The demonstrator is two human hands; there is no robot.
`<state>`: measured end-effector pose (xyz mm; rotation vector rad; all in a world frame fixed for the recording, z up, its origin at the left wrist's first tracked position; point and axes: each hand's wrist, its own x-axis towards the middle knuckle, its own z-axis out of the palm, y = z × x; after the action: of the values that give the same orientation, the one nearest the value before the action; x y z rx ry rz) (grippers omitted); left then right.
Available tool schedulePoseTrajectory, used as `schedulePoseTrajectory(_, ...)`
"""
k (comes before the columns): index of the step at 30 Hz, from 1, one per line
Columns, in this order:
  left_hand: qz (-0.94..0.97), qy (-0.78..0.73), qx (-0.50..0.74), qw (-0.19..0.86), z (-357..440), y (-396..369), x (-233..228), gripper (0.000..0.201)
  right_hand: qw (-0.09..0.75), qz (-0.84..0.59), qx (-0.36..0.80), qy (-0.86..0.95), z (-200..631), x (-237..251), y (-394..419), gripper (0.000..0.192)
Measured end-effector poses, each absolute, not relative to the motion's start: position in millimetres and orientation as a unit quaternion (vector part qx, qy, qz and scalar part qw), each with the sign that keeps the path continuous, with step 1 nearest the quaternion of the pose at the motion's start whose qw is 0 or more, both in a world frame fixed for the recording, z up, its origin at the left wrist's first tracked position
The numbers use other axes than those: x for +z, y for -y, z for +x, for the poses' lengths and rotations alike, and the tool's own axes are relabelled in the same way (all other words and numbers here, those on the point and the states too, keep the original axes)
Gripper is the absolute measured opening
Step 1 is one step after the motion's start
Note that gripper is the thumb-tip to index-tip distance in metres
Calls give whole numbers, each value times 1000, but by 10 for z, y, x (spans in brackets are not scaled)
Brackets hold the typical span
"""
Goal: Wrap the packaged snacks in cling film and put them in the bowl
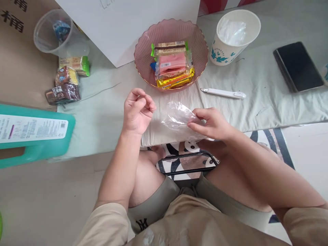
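Note:
My right hand (211, 123) pinches a crumpled clear plastic wrapper (176, 116) just above the front edge of the pale cloth (258, 92). My left hand (137, 111) hovers to the left of the wrapper with its fingers curled loosely and nothing visible in them. Just beyond both hands stands a pink scalloped bowl (143, 51) holding several wrapped snack bars (173, 65). My knees are below, with a clear bag with a black rim (189, 165) between them.
A white utility knife (222, 93) lies right of the bowl. A paper cup (234, 36) with plastic inside and a black phone (298, 66) sit further right. At left are packaged snacks (64, 85), a clear plastic cup (55, 32), cardboard and a teal jug (33, 135).

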<state>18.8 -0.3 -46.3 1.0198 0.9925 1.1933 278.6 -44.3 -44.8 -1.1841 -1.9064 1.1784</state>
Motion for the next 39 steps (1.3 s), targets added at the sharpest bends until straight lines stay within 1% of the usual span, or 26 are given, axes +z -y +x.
schedulePoseTrajectory(2,444,-406,493,628,222,19,-483,46,335,-457,432,702,2785,-472,452,21)
schedulePoseTrajectory(4,500,-372,425,656,307,62,-515,61,386,-464,404,687,2768,-512,446,21)
schedulePoseTrajectory(5,542,-356,394,652,359,90,-534,64,412,-459,378,691,2758,-535,436,20)
schedulePoseTrajectory(6,585,-344,378,630,411,119,-551,62,437,-445,341,704,2748,-557,424,18)
schedulePoseTrajectory(7,627,-334,381,591,457,147,-565,56,459,-423,294,724,2741,-577,412,16)
schedulePoseTrajectory(9,688,-328,429,484,520,193,-582,34,487,-383,189,761,2738,-607,393,9)
schedulePoseTrajectory(11,724,-326,475,380,542,217,-590,13,484,-389,98,778,2755,-626,386,9)
schedulePoseTrajectory(12,739,-327,483,338,541,220,-596,11,470,-411,65,778,2769,-635,387,10)
schedulePoseTrajectory(14,767,-330,473,281,527,214,-621,18,430,-461,27,776,2802,-659,390,11)
schedulePoseTrajectory(16,791,-334,444,256,510,202,-657,19,391,-481,24,785,2829,-697,391,11)
schedulePoseTrajectory(20,845,-333,334,254,487,203,-708,27,331,-450,79,826,2850,-782,390,12)
schedulePoseTrajectory(22,875,-326,267,238,477,218,-709,23,314,-427,113,840,2857,-808,391,15)
schedulePoseTrajectory(25,889,-350,206,209,450,233,-701,26,302,-397,146,854,2878,-814,399,22)
schedulePoseTrajectory(28,885,-376,184,206,407,226,-697,27,288,-375,147,869,2898,-803,411,19)
schedulePoseTrajectory(30,879,-389,179,211,379,218,-691,21,279,-365,152,875,2904,-802,416,18)
schedulePoseTrajectory(32,872,-402,170,221,362,215,-677,14,274,-361,164,876,2904,-808,416,20)
schedulePoseTrajectory(34,865,-416,161,229,359,220,-652,12,270,-363,178,874,2902,-817,415,18)
schedulePoseTrajectory(35,861,-424,157,232,364,224,-635,14,268,-364,183,873,2902,-821,415,15)
schedulePoseTrajectory(39,855,-445,129,235,401,245,-539,44,268,-371,199,867,2905,-824,408,14)
